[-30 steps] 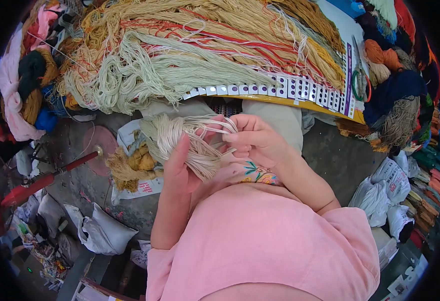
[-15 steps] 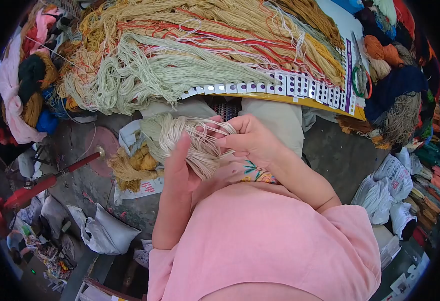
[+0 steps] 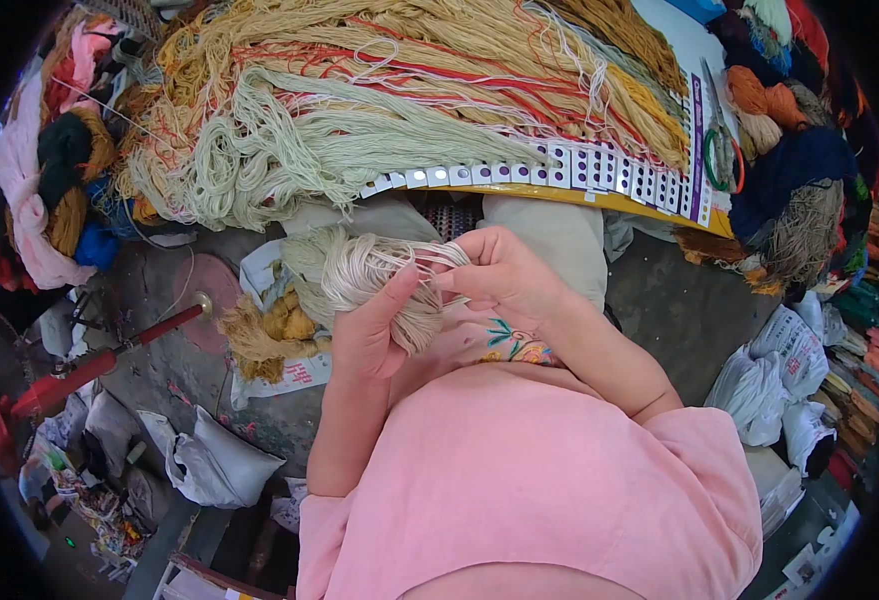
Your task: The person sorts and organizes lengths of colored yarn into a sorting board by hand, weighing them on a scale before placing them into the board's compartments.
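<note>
A skein of pale cream thread (image 3: 361, 268) is held above my lap. My left hand (image 3: 372, 328) is wrapped round its lower part, with the thumb laid over the strands. At the skein's right end, my right hand (image 3: 504, 272) pinches a looped bunch of strands between thumb and fingers. Some fingertips are hidden behind the thread. Just beyond my hands, pale green thread (image 3: 269, 150) lies along the table's near edge beside white cards with dark round holes (image 3: 559, 165).
Tan, red and yellow threads (image 3: 439, 60) cover the table. Scissors (image 3: 721, 160) with green and red handles lie at its right. Golden-brown skeins (image 3: 277, 325) rest on a bag at left, near a red metal bar (image 3: 119, 350). White plastic bags (image 3: 759, 390) sit at right.
My left hand has shifted right, nearer my right hand, and its thumb now presses over the strands. The skein looks more bunched. My right hand keeps its pinch.
</note>
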`<state>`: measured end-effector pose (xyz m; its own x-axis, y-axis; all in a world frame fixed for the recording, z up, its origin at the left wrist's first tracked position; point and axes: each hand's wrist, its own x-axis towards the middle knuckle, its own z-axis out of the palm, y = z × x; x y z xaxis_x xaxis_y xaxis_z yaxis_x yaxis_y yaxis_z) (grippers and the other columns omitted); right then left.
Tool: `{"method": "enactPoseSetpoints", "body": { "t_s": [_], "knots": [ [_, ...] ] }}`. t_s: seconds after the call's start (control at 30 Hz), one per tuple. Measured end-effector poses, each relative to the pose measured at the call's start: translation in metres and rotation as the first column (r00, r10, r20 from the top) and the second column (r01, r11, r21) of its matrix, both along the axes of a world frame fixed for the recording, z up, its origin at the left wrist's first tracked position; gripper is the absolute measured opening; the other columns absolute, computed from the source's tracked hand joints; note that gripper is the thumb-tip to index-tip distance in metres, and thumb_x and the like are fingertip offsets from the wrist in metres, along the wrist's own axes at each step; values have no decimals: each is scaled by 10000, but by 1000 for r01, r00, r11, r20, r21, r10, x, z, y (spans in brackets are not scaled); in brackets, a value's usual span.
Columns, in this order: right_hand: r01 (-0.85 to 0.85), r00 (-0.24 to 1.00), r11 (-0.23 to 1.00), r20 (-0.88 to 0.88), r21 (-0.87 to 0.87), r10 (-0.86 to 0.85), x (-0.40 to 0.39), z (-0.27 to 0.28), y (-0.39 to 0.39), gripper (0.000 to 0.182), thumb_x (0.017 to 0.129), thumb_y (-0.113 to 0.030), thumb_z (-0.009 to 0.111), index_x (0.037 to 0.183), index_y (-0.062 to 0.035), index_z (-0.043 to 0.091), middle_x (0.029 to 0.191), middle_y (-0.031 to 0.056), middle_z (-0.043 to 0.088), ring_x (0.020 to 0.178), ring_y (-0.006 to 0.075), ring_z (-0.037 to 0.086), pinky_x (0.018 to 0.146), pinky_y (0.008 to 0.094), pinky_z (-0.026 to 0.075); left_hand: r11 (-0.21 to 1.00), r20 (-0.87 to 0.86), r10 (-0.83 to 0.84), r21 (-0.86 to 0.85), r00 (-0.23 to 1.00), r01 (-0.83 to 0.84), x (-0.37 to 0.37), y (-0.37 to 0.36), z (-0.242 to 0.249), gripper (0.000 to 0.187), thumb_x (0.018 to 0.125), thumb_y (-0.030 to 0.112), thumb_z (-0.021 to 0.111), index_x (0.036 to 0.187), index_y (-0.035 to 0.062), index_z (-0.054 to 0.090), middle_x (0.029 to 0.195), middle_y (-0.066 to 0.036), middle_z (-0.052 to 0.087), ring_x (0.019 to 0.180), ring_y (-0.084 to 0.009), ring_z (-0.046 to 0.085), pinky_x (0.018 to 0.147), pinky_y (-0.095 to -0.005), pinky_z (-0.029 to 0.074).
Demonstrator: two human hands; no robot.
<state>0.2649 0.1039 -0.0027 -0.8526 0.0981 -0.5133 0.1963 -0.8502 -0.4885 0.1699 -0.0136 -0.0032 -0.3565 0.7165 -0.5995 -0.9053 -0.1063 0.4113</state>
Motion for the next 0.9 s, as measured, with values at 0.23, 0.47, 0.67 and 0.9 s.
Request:
{"method": "enactPoseSetpoints", "body": {
  "t_s": [0.23,0.47,0.67,0.9],
  "knots": [
    [-48,997,976,-45,211,58,1,1,2,96,688,-42,564,764,14,577,658,21,559,521,5,438,414,151,310,995,-7,20,-93,1000,-20,3,4,-1,137,730,2,516,866,-8,518,828,-103,554,739,-171,548,651,-263,462],
    [97,986,992,-129,-80,-107,8,-11,9,98,724,-66,524,807,-17,544,663,-5,535,512,19,431,457,144,322,1000,8,-9,-5,1000,9,-5,-4,-5,190,794,159,456,867,-8,514,852,-110,547,822,-184,523,735,-325,436],
    [53,998,996,-25,-69,-55,6,-10,5,99,728,-58,521,816,-17,538,607,-10,502,480,12,389,459,150,334,985,-6,-34,170,999,34,2,5,5,362,838,252,333,1038,-33,428,1040,-132,467,958,-204,449,831,-364,376],
    [-28,998,987,58,157,19,-4,8,-3,56,702,-73,569,735,-29,574,561,-33,487,410,-6,312,339,145,201,975,-107,-141,158,984,157,4,6,3,408,845,253,296,1112,-48,362,1138,-127,391,1005,-188,413,849,-309,341]
  ]
}}
